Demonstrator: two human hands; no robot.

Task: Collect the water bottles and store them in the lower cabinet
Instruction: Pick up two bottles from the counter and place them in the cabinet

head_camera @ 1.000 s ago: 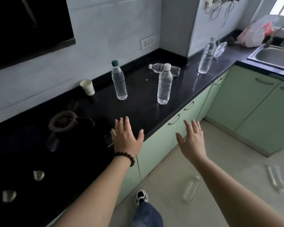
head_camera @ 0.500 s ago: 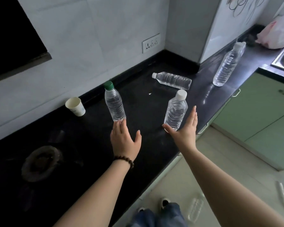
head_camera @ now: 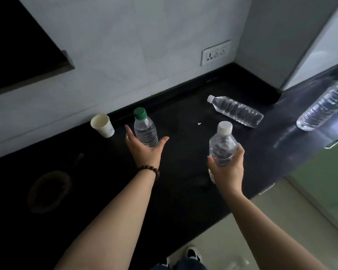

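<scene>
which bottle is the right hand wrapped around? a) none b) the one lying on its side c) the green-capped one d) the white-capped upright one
d: the right hand has its fingers and thumb curled round the white-capped bottle, while the green-capped bottle sits between the spread fingers of the left hand, not yet closed on it, and the lying bottle is untouched on the counter.

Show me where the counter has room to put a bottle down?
Bare counter lies between the left hand and right hand, and behind them up to the lying bottle. It is crowded round the paper cup and green-capped bottle.
</scene>
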